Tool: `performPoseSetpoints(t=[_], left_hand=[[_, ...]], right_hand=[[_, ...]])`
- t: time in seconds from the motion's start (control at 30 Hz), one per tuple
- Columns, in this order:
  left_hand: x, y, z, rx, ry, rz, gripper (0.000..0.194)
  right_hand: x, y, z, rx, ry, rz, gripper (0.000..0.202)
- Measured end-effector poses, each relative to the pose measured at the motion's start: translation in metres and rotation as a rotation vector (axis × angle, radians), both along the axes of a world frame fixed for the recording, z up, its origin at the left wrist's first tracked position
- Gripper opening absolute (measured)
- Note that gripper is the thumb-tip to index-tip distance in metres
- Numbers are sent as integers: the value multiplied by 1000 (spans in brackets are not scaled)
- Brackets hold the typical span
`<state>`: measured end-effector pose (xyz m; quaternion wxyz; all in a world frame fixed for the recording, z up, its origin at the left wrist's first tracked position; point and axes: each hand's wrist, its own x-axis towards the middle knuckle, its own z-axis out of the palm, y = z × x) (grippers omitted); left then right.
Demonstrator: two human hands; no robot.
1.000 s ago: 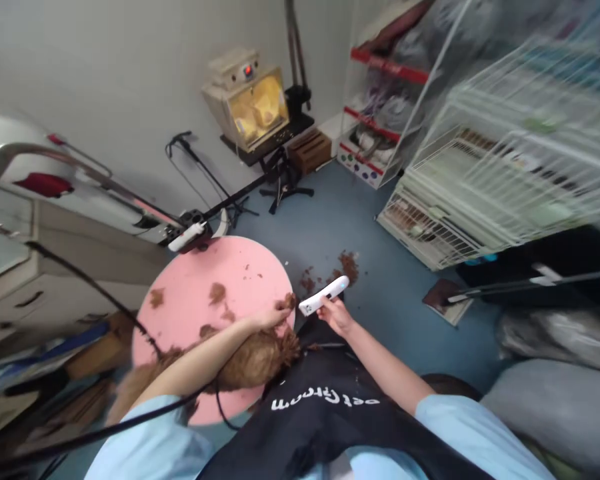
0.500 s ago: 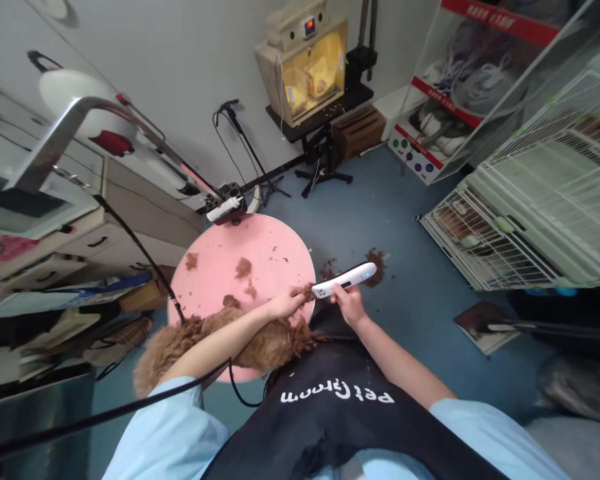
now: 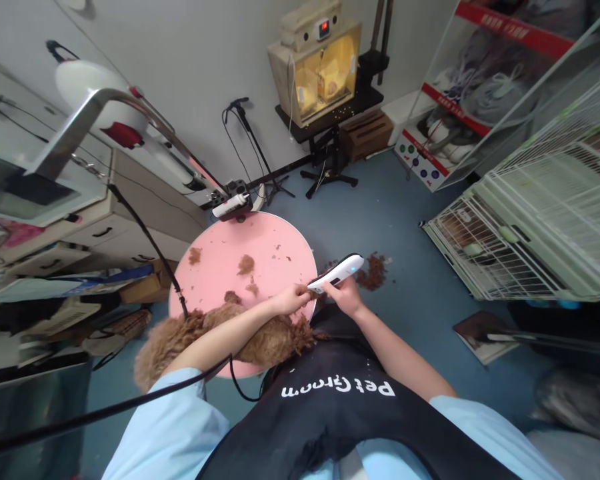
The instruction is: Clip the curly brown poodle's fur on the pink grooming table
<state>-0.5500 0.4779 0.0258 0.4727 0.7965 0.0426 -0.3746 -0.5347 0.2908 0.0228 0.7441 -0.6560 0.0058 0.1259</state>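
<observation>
A curly brown dog point(image 3: 265, 340) is on the round pink grooming table point(image 3: 280, 240), partly under my left forearm. My left hand point(image 3: 291, 299) reaches over its back, fingers closed at the table's right edge around what looks like the dog's paw, mostly hidden by the fingers. White cordless hair clippers point(image 3: 339, 272) with a small blue light are gripped in my right hand point(image 3: 347, 297). Their blade end points left, right beside my left fingertips. Tufts of cut brown hair point(image 3: 246, 265) are scattered over the table top.
A black tether point(image 3: 147, 237) runs from a metal arm point(image 3: 75, 127) down to the dog. More cut hair point(image 3: 374, 271) lies on the floor. White wire cages point(image 3: 480, 240) stand at right, a lit box point(image 3: 325, 73) at the back, drawers point(image 3: 103, 230) at left.
The clippers have tilted more steeply and shifted slightly left, their blade end closer to my left fingers. The fur that showed at those fingertips is now mostly covered. The whole view has shifted slightly.
</observation>
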Motion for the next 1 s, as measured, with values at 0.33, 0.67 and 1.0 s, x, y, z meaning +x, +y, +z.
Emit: performPoseSetpoints(t=[0.33, 0.67, 1.0], left_hand=[[8, 0, -3, 28, -91, 39, 23], [7, 0, 1, 21, -113, 62, 17], [8, 2, 4, 30, -122, 86, 14]], right_hand=[[-9, 4, -17, -24, 40, -168, 29], [-17, 17, -23, 9, 52, -270, 29], [-14, 19, -28, 70, 102, -234, 36]])
